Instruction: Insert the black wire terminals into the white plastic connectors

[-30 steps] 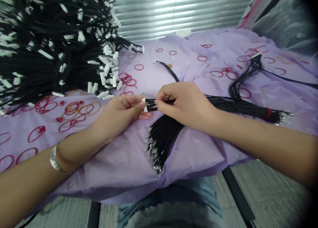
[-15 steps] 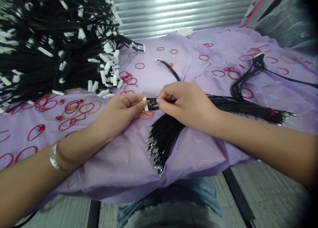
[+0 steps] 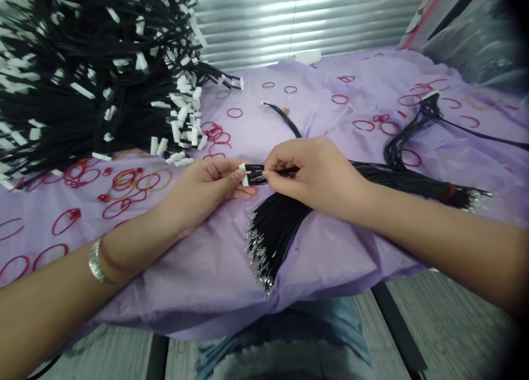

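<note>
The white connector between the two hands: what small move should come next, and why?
Probably the right hand should gently nudge a black wire toward the connector. The left hand pinches the connector, other wires run up to it, and a small silver tip seems to show beside it, too small to tell whether it is seated.

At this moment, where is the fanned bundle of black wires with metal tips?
In the head view, the fanned bundle lies at lower centre on the purple cover, just below the right hand.
</note>
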The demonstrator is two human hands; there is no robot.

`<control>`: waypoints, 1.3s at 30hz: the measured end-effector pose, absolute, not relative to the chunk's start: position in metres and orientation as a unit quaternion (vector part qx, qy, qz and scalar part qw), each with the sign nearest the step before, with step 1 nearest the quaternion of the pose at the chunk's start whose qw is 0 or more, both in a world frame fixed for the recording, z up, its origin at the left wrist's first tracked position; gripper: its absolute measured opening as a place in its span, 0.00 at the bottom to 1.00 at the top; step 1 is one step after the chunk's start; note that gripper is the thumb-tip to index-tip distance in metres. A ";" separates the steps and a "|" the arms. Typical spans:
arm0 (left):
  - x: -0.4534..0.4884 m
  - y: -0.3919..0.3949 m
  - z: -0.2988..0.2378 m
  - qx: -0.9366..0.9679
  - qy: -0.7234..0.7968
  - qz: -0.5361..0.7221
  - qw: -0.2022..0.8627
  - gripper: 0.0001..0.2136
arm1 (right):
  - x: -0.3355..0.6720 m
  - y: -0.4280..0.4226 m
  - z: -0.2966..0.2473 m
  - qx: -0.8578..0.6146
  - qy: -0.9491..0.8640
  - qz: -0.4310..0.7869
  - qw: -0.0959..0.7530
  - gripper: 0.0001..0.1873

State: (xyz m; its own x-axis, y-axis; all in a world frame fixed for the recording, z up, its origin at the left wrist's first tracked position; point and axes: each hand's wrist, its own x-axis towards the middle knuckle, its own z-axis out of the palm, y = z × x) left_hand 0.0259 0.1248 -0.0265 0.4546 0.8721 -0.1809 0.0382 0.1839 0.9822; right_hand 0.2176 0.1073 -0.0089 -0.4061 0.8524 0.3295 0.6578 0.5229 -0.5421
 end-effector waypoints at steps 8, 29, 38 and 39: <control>0.027 0.124 -0.025 0.557 0.416 0.316 0.645 0.07 | 0.217 0.106 -0.007 -0.463 -0.814 0.171 0.306 0.06; 0.026 0.125 -0.025 0.562 0.431 0.311 0.635 0.06 | 0.212 0.103 -0.006 -0.510 -0.784 0.175 0.308 0.06; 0.027 0.124 -0.025 0.556 0.431 0.317 0.637 0.05 | 0.211 0.103 -0.008 -0.514 -0.784 0.174 0.301 0.06; 0.027 0.125 -0.025 0.554 0.429 0.317 0.639 0.06 | 0.211 0.103 -0.009 -0.512 -0.784 0.177 0.303 0.06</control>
State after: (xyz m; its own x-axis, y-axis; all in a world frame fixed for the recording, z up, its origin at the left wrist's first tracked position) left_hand 0.0271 0.1245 -0.0247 0.4303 0.8810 -0.1966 0.0699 0.1847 0.9803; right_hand 0.2105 0.1027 -0.0090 -0.2925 0.9100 0.2939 0.6951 0.4134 -0.5881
